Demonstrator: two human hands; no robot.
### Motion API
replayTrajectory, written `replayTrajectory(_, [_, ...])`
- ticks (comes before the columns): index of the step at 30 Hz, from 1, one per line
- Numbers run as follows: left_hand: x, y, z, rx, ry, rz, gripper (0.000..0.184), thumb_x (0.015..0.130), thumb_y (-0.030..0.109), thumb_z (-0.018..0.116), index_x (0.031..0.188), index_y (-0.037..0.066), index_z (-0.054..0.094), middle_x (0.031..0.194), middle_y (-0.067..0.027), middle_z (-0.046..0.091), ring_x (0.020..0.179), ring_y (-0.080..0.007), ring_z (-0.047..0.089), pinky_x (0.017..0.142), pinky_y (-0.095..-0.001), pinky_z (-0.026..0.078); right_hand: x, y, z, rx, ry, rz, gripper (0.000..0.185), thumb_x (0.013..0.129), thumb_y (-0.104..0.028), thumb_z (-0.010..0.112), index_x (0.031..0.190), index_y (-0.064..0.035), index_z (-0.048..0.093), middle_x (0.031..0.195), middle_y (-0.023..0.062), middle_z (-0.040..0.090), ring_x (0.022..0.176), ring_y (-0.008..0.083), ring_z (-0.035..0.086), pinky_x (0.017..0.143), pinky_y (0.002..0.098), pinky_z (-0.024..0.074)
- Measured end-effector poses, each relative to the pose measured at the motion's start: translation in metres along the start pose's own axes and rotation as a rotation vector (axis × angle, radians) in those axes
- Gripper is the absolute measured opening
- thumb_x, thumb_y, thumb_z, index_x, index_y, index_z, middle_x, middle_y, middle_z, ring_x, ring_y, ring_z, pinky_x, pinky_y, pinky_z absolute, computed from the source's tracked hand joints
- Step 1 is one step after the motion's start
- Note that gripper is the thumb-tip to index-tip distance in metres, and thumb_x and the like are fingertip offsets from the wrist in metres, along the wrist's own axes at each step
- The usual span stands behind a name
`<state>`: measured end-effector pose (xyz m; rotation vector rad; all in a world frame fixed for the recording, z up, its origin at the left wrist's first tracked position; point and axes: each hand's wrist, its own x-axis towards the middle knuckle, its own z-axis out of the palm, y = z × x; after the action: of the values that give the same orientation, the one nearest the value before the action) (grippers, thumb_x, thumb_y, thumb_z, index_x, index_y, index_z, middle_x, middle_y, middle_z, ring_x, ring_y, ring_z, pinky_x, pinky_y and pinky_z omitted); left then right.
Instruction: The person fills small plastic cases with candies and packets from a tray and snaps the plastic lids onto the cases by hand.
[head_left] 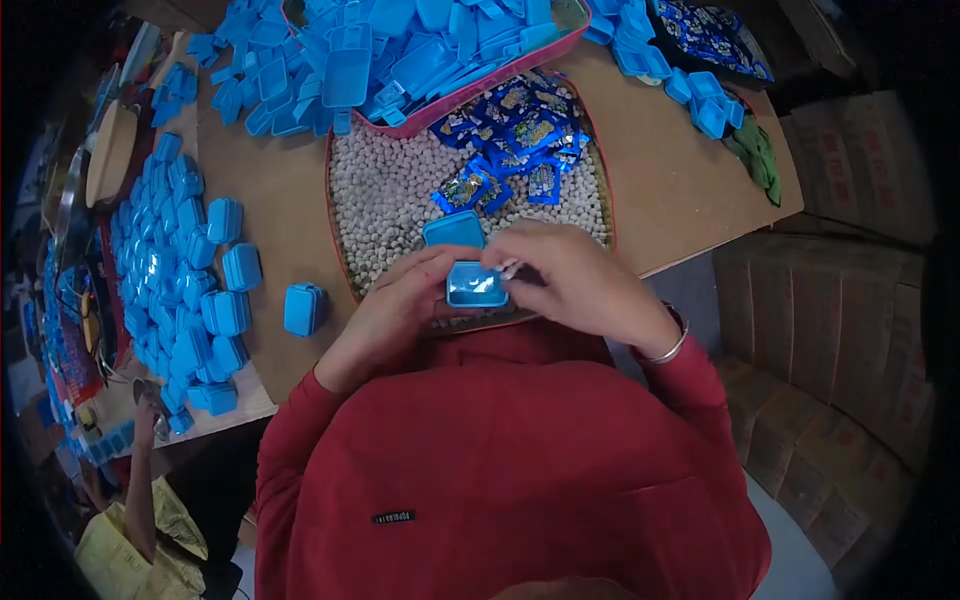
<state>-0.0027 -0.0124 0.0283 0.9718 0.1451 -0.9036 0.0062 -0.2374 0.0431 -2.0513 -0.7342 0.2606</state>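
Note:
My left hand (408, 292) grips a small blue plastic box (474, 296) with its hinged lid (455, 230) standing open toward the back. A pale, shiny patch shows inside the box; I cannot make out what it is. At the box's right edge, the fingers of my right hand (570, 272) are pinched on small whitish pellets (511, 268). Both hands are over the near edge of a red-rimmed tray (612, 205) filled with similar pale pellets (385, 190). Several shiny blue printed packets (525, 135) lie on those pellets.
A pink-rimmed tray (470, 92) heaped with open blue boxes (420, 60) stands at the back. Closed blue boxes (165, 260) are piled at left. A green cloth (757, 160) lies at the right corner; cartons (840, 330) are stacked beyond. Another person's arm (143, 490) shows lower left.

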Motion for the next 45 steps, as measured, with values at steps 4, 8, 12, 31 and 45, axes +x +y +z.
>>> replayTrajectory(4, [0.003,-0.005,-0.005,0.036,0.03,0.051,0.042,0.102,0.031,0.038,0.127,0.001,0.052,0.126,-0.0089,0.058,0.113,-0.0178,0.059,0.096,-0.0343,0.048,0.004,-0.021,0.006,0.063,0.088,0.041,0.03,0.08,-0.001,0.066,0.109,-0.0027,0.058,0.099,0.0128,0.057,0.084,0.0309,0.061,0.073,0.037,0.0494])
replayTrajectory(8, [0.0,-0.002,-0.012,0.016,0.034,0.009,0.043,0.102,0.033,0.036,0.128,0.002,0.051,0.126,-0.0084,0.058,0.113,-0.018,0.059,0.095,-0.034,0.049,-0.011,0.007,-0.014,-0.202,0.083,0.206,0.024,0.079,-0.002,0.062,0.103,-0.0002,0.059,0.097,0.0202,0.057,0.09,0.0401,0.059,0.075,0.0458,0.0487])
replayTrajectory(12, [0.002,0.002,-0.012,0.007,0.075,-0.05,0.042,0.102,0.032,0.037,0.128,0.002,0.052,0.126,-0.0072,0.058,0.112,-0.0165,0.059,0.092,-0.0324,0.049,-0.022,0.031,0.004,-0.395,-0.029,0.247,0.019,0.078,-0.002,0.064,0.096,-0.0022,0.061,0.094,0.0163,0.058,0.084,0.0369,0.061,0.071,0.0445,0.0494])
replayTrajectory(31, [0.002,-0.007,-0.008,0.089,0.114,0.071,0.03,0.1,0.02,0.049,0.124,0.003,0.056,0.117,-0.0063,0.06,0.105,-0.0142,0.061,0.089,-0.0302,0.051,-0.004,0.029,0.004,-0.125,0.07,0.2,0.012,0.077,-0.001,0.067,0.089,-0.002,0.063,0.082,0.0126,0.061,0.078,0.0301,0.062,0.068,0.0373,0.0483])
replayTrajectory(45, [-0.035,0.006,-0.027,-0.037,0.145,0.186,0.048,0.102,0.035,0.038,0.131,-0.003,0.049,0.124,-0.0126,0.059,0.109,-0.0212,0.061,0.088,-0.0367,0.054,0.041,0.018,0.033,-0.331,0.024,-0.135,0.037,0.073,-0.007,0.072,0.107,-0.0028,0.059,0.091,0.0107,0.055,0.091,0.0303,0.055,0.077,0.0401,0.0468])
